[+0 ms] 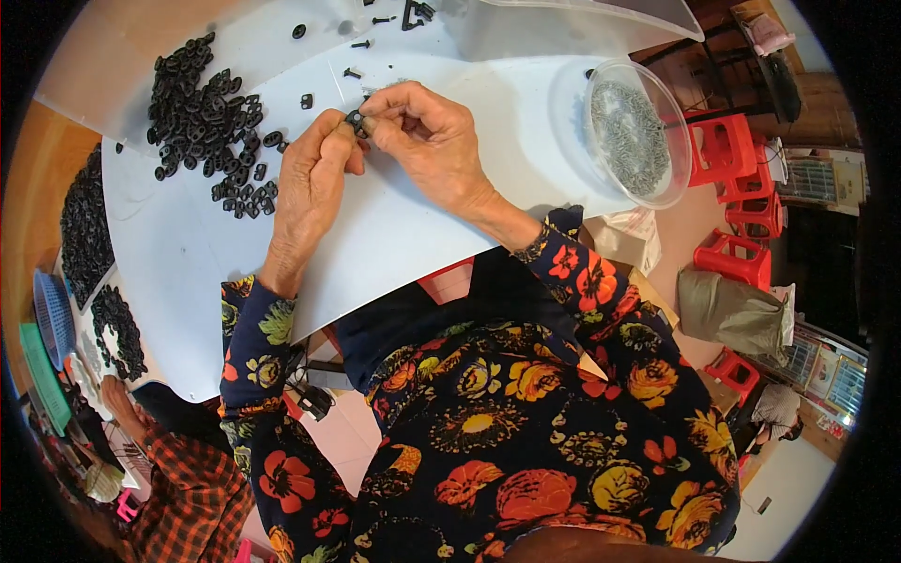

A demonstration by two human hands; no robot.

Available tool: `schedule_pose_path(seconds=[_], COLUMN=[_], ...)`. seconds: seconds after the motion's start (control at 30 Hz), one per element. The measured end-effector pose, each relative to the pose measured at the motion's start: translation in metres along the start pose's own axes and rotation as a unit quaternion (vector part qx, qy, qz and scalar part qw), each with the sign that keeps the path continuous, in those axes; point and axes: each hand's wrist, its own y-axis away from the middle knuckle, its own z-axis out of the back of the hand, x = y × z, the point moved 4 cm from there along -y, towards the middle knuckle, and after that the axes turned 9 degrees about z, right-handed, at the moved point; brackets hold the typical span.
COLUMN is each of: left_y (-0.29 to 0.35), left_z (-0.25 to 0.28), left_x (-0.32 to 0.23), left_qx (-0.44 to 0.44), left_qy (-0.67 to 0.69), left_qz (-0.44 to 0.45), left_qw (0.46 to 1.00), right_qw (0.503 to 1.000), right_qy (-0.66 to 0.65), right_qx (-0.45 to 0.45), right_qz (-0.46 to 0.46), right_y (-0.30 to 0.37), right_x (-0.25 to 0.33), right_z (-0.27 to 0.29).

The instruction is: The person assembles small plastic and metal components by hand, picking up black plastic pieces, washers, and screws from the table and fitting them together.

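Observation:
Over the white table (375, 239), my left hand (317, 174) and my right hand (427, 136) meet at the fingertips. Between them is a small black plastic part (356, 121), pinched by both hands; my fingers cover most of it. A heap of small black plastic parts (202, 117) spreads to the left of my left hand, and a few lie loose beside it. Past my right hand, a clear round tub (678, 178) holds many small silvery metal pieces (627, 141), perhaps springs; their exact kind is too small to tell.
Small black pegs (352, 73) lie beyond my hands, near a translucent plastic bin (582, 28). More black parts (86, 230) are piled at far left, by a blue basket (53, 319). A person in a checked shirt (192, 479) works at lower left. Red stools (723, 150) stand at right.

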Motion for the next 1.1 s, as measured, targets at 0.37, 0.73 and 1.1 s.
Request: schedule_pose_path(seconds=[0.37,0.73,1.1], left_y=[-0.004,-0.005,-0.005], left_z=[0.0,0.0,0.001], left_x=[0.016,0.013,0.009], left_qx=[0.004,-0.007,-0.009], left_qy=[0.088,0.112,0.038], left_qz=[0.044,0.018,0.027], left_qw=[0.995,0.993,0.999], right_qw=[0.998,0.995,0.973], right_qy=[-0.038,0.04,0.142], right_qx=[0.041,0.095,0.172], right_qz=[-0.042,-0.002,0.055], right_y=[0.002,-0.003,-0.014], right_x=[0.003,0.007,0.012], right_z=[-0.004,-0.005,-0.003])
